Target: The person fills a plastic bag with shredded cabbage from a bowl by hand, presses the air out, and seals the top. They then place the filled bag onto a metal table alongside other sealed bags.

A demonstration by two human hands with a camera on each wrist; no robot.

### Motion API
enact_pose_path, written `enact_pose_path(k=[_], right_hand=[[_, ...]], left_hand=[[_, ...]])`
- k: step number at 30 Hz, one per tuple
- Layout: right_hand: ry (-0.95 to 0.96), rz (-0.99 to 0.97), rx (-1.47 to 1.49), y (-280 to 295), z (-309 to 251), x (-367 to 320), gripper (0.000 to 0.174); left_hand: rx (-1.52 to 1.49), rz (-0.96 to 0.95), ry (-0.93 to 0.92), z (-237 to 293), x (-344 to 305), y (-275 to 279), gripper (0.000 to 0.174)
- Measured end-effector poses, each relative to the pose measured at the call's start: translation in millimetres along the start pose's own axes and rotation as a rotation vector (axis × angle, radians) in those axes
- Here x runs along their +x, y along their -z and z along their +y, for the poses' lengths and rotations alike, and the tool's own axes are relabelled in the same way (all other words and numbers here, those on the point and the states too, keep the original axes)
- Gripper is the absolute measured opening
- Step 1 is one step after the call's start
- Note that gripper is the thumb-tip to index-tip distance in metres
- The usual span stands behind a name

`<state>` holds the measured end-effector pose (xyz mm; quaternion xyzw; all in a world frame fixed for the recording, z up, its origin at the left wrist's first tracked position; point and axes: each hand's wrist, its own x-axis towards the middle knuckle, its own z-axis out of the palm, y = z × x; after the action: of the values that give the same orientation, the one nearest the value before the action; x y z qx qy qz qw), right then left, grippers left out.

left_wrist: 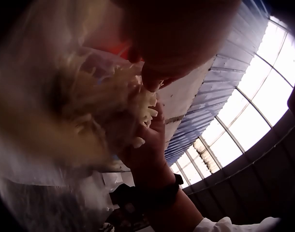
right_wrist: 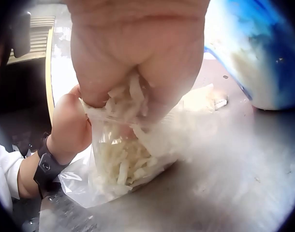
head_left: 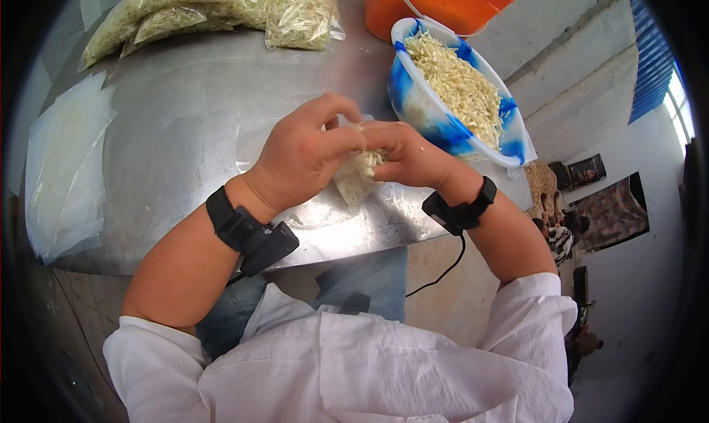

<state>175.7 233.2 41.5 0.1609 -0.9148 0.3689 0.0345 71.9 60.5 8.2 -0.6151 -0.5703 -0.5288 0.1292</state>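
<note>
My left hand [head_left: 299,153] is gripping the edge of a bag [head_left: 353,186], while my right hand [head_left: 415,155], close against the left, is pinching shreds [right_wrist: 133,96] at its mouth. The bag, with shreds inside, is sitting left of the bowl [head_left: 417,101] and nearer me. The bowl is holding a heap of shreds. Behind the bowl a bucket [head_left: 443,5] is standing; left of it, full bags [head_left: 301,16] and flat plastic [head_left: 70,164] are lying on the surface [head_left: 173,142].
</note>
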Motion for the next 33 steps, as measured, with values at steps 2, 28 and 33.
enact_pose_path(k=[2,28,33], right_hand=[[-0.022,-0.089,-0.08,2.3,-4.8,4.4,0.039],[-0.279,-0.191,-0.011,14.6,-22.5,19.0,0.027],[-0.198,-0.229,-0.125,17.7,-34.2,18.9,0.022]], left_hand=[[-0.022,-0.012,-0.057,1.5,0.9,1.3,0.018],[-0.095,0.064,-0.005,1.1,1.8,3.3,0.016],[-0.102,0.027,-0.012,-1.3,0.8,2.3,0.015]])
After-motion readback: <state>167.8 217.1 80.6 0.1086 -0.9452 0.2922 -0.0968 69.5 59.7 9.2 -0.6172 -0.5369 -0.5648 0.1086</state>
